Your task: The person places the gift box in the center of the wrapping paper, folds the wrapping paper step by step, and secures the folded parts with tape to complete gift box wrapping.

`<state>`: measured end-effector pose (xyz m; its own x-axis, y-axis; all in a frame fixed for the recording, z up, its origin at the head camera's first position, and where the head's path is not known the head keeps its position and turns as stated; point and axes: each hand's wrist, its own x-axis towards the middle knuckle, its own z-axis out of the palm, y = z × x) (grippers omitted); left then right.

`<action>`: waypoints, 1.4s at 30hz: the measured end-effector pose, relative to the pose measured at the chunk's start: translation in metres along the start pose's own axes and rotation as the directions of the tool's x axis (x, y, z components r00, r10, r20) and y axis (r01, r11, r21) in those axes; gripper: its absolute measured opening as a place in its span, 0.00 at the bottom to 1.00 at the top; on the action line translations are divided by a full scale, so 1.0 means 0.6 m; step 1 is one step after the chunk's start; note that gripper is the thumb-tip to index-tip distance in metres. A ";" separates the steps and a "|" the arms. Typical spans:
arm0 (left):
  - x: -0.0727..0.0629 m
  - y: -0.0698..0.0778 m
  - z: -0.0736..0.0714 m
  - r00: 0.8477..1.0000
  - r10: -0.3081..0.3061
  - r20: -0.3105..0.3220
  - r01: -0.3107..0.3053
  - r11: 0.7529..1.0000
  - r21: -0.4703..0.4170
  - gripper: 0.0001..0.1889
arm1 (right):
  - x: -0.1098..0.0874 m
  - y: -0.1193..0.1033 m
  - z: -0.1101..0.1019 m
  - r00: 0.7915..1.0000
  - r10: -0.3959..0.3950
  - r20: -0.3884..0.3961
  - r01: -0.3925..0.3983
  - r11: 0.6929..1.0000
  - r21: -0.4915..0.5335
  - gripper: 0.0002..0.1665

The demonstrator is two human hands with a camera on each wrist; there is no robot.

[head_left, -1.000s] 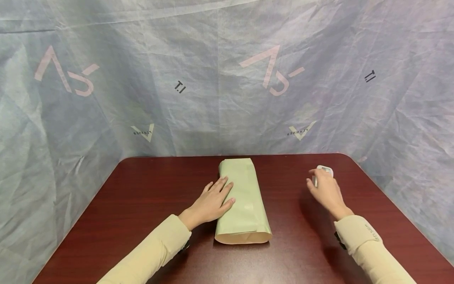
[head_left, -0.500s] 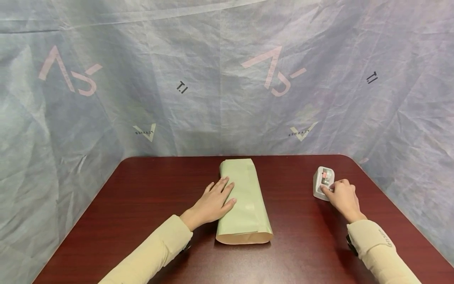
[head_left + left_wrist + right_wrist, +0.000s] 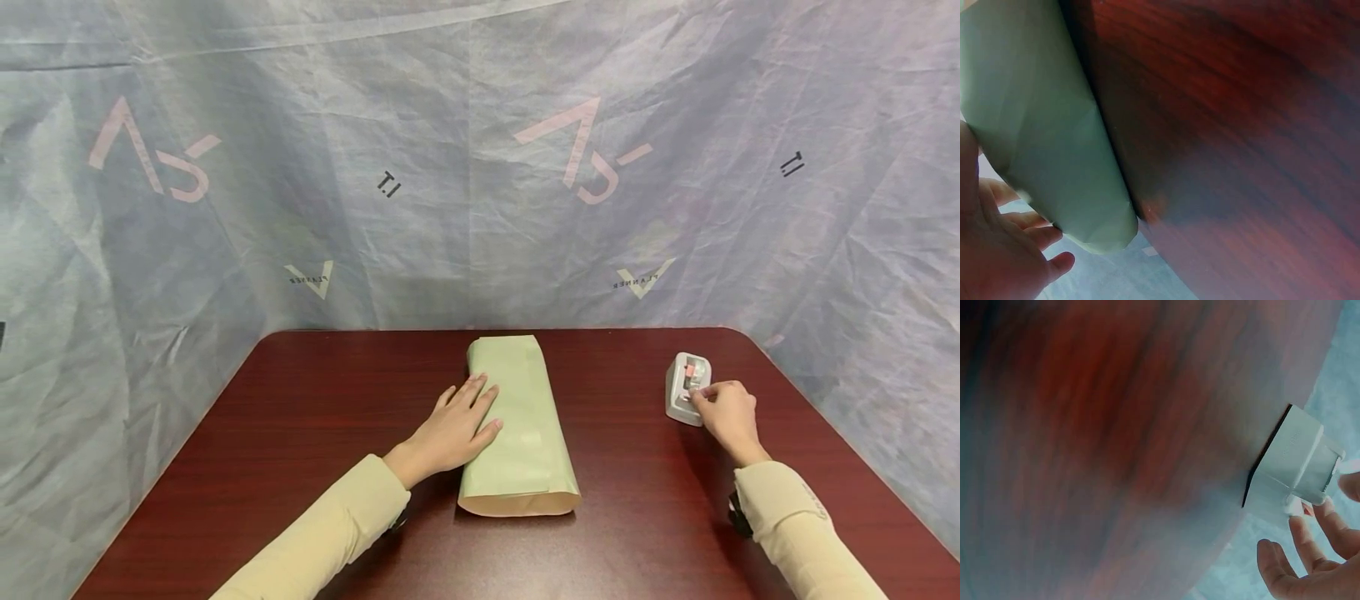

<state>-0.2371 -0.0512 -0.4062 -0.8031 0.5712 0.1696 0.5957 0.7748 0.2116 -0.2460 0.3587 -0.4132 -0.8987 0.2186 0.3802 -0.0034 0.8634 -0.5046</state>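
The left hand (image 3: 452, 428) lies spread on the paper tube (image 3: 525, 417); at its three o'clock, the right hand (image 3: 732, 413) touches the tape dispenser (image 3: 678, 396), any pinch unclear. Likely fetching tape (image 3: 696, 375), it needs a gentle pull.

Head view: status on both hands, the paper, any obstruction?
Left hand resting on green paper. Right hand at tape dispenser, grip unclear. Paper folded, near end open. No obstruction seen.

The paper (image 3: 521, 425) was pale green, peach inside; the tape dispenser (image 3: 683, 412) light grey; the counter (image 3: 322, 400) red-brown, wood-grained; the sleeves (image 3: 322, 529) cream; the backdrop (image 3: 435, 242) blue-grey.
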 end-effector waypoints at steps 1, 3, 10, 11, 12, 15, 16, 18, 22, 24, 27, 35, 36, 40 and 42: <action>0.000 0.000 0.000 1.000 0.001 -0.001 -0.001 1.000 -0.001 0.31 | 0.001 0.001 0.000 1.000 -0.002 -0.012 0.002 1.000 0.010 0.15; 0.000 0.001 0.000 1.000 0.001 -0.002 -0.001 1.000 -0.003 0.31 | 0.001 0.002 0.000 1.000 0.013 -0.024 -0.012 1.000 0.019 0.14; 0.000 0.001 0.000 1.000 0.002 -0.005 -0.002 1.000 -0.019 0.31 | 0.001 -0.002 -0.004 0.993 0.114 0.036 -0.115 0.993 0.011 0.16; 0.000 0.001 0.001 1.000 0.002 -0.006 -0.002 1.000 -0.018 0.31 | 0.001 -0.002 -0.004 0.992 0.119 0.041 -0.120 0.993 0.011 0.16; 0.000 0.001 0.002 1.000 0.002 -0.008 -0.002 1.000 -0.016 0.31 | 0.001 -0.003 -0.004 0.992 0.119 0.042 -0.120 0.993 0.009 0.16; 0.001 0.000 0.003 1.000 0.001 -0.011 -0.001 1.000 -0.013 0.31 | 0.001 -0.006 -0.002 0.994 0.112 0.017 -0.112 0.994 0.014 0.15; 0.001 -0.001 0.003 1.000 0.000 -0.012 0.000 1.000 -0.010 0.31 | 0.001 -0.008 -0.001 0.994 0.111 0.006 -0.111 0.994 0.017 0.15; 0.001 -0.001 0.003 1.000 0.001 -0.010 -0.001 1.000 -0.009 0.31 | 0.000 -0.012 0.000 0.992 0.126 -0.015 -0.125 0.992 0.021 0.14; 0.001 0.000 0.002 1.000 0.004 -0.004 -0.004 1.000 -0.011 0.31 | -0.001 -0.020 0.003 0.979 0.201 -0.035 -0.201 0.979 0.026 0.14; 0.000 0.000 0.001 1.000 0.004 -0.002 -0.004 1.000 -0.016 0.31 | -0.001 -0.023 0.004 0.968 0.249 -0.031 -0.248 0.968 0.028 0.14; 0.001 0.001 0.000 1.000 0.003 -0.001 -0.003 1.000 -0.016 0.31 | 0.001 -0.025 0.006 0.952 0.306 -0.017 -0.305 0.952 0.035 0.15; 0.000 0.001 0.001 1.000 0.001 -0.002 -0.001 1.000 -0.009 0.31 | 0.001 -0.028 0.012 0.948 0.316 -0.030 -0.314 0.948 0.058 0.14; 0.000 0.000 0.002 1.000 -0.001 -0.001 0.001 1.000 -0.007 0.31 | 0.001 -0.029 0.013 0.951 0.307 -0.028 -0.305 0.951 0.055 0.14; 0.000 0.000 0.003 1.000 -0.007 0.006 0.007 1.000 -0.001 0.31 | -0.001 -0.031 0.017 0.960 0.278 -0.016 -0.277 0.960 0.039 0.15; 0.000 0.001 0.002 1.000 -0.007 0.010 0.007 1.000 0.002 0.31 | -0.002 -0.032 0.018 0.962 0.271 -0.015 -0.271 0.962 0.039 0.16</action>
<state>-0.2368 -0.0502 -0.4075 -0.8070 0.5688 0.1588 0.5905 0.7790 0.2109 -0.2494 0.3367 -0.4124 -0.8594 0.4514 0.2402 0.2229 0.7535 -0.6184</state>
